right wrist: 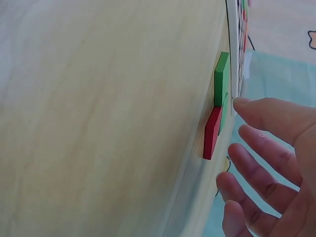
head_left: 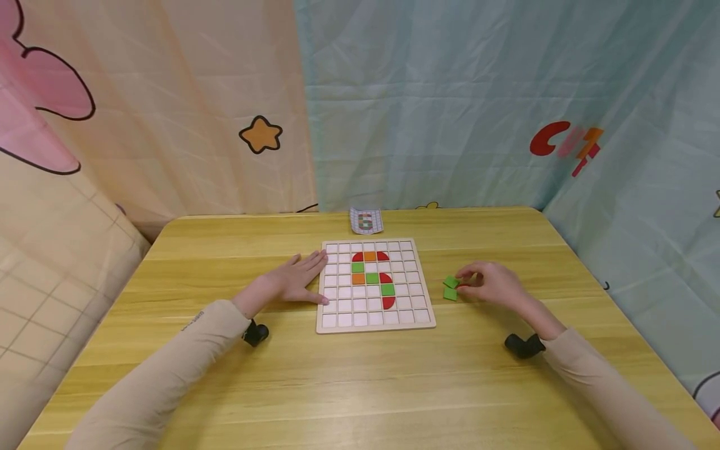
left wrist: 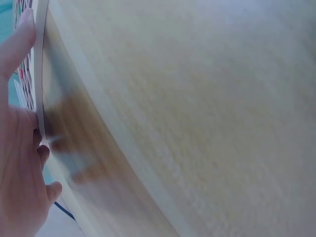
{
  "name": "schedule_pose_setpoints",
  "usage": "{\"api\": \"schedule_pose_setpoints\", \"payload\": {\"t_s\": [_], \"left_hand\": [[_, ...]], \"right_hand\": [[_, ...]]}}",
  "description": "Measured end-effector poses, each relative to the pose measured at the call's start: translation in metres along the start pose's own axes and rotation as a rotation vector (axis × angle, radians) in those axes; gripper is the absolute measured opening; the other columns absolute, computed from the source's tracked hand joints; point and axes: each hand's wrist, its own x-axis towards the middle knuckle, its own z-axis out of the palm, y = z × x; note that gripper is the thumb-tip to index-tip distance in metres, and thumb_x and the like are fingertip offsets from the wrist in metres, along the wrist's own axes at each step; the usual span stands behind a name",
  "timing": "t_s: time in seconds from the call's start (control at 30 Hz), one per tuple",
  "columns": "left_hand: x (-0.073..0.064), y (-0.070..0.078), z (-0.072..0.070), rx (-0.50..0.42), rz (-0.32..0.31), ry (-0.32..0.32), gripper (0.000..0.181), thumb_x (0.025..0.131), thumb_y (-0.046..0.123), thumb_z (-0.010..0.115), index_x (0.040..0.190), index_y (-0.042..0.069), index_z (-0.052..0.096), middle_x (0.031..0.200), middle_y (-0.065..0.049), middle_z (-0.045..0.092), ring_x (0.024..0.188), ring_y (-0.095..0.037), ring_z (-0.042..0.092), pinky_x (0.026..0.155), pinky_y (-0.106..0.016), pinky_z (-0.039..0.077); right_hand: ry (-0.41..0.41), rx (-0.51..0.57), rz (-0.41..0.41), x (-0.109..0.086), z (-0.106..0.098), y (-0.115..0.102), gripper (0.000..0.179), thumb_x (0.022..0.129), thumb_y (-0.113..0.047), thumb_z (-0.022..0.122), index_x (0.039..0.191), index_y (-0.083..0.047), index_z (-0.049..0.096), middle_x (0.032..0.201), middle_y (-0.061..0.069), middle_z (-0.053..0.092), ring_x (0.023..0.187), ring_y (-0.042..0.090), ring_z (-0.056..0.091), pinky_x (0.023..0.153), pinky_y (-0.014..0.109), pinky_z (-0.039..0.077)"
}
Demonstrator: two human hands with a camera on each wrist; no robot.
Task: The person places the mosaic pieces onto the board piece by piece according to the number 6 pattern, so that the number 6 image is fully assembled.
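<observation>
A wooden grid board (head_left: 344,306) lies mid-table, bearing red rounded tiles (head_left: 388,303), orange square tiles (head_left: 369,256) and green square tiles (head_left: 387,289) in a curving figure. My left hand (head_left: 295,279) is spread flat at the board's left side, fingertips and thumb on its edge. To the right of the board, two loose green tiles (head_left: 450,293) lie with a red tile (right wrist: 212,133) against them. Close over these reaches my right hand (head_left: 491,284), thumb and fingers parted and bent around the red tile's area. Nothing shows between those fingers in the right wrist view.
Behind the board, near the table's far edge, lies a small card (head_left: 366,221) printed with a coloured grid figure. Printed curtains (head_left: 427,125) hang around the back and sides of the wooden table (head_left: 360,387). Dark wrist cameras (head_left: 523,345) sit under both wrists.
</observation>
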Motion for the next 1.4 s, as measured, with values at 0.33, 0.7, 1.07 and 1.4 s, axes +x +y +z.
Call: {"api": "schedule_pose_setpoints", "payload": {"t_s": [0.33, 0.7, 1.07, 1.4], "left_hand": [[0.002, 0.0, 0.001, 0.004, 0.011, -0.012, 0.104, 0.087, 0.071, 0.046, 0.154, 0.004, 0.001, 0.163, -0.012, -0.006, 0.151, -0.029, -0.002, 0.12, -0.055, 0.005], [0.004, 0.001, -0.003, 0.008, 0.003, -0.004, 0.103, 0.087, 0.07, 0.047, 0.155, 0.005, 0.004, 0.163, -0.012, -0.004, 0.151, -0.028, -0.001, 0.121, -0.055, 0.004], [0.003, -0.003, -0.001, 0.012, 0.003, 0.002, 0.104, 0.087, 0.07, 0.047, 0.155, 0.005, 0.002, 0.163, -0.011, -0.005, 0.151, -0.029, -0.001, 0.121, -0.055, 0.004], [0.005, -0.003, -0.001, 0.005, 0.0, -0.01, 0.105, 0.087, 0.072, 0.045, 0.155, 0.006, 0.001, 0.163, -0.011, -0.007, 0.151, -0.028, -0.003, 0.121, -0.054, 0.003]], "right_hand": [[-0.041, 0.043, 0.04, 0.002, 0.002, 0.005, 0.028, 0.081, -0.026, 0.077, 0.104, -0.011, 0.074, 0.092, 0.003, 0.073, 0.074, 0.01, 0.064, 0.062, 0.028, 0.048], [-0.068, 0.051, 0.035, 0.012, 0.0, 0.007, 0.025, 0.083, -0.021, 0.074, 0.104, -0.007, 0.073, 0.094, 0.006, 0.073, 0.082, 0.019, 0.067, 0.073, 0.039, 0.054], [-0.087, 0.097, 0.06, 0.018, 0.004, 0.005, 0.025, 0.087, -0.021, 0.071, 0.107, -0.007, 0.072, 0.097, 0.008, 0.072, 0.087, 0.023, 0.068, 0.077, 0.043, 0.054], [-0.119, 0.066, 0.072, 0.023, 0.003, 0.0, 0.03, 0.084, -0.027, 0.073, 0.107, -0.007, 0.072, 0.095, 0.006, 0.072, 0.082, 0.018, 0.067, 0.072, 0.037, 0.054]]}}
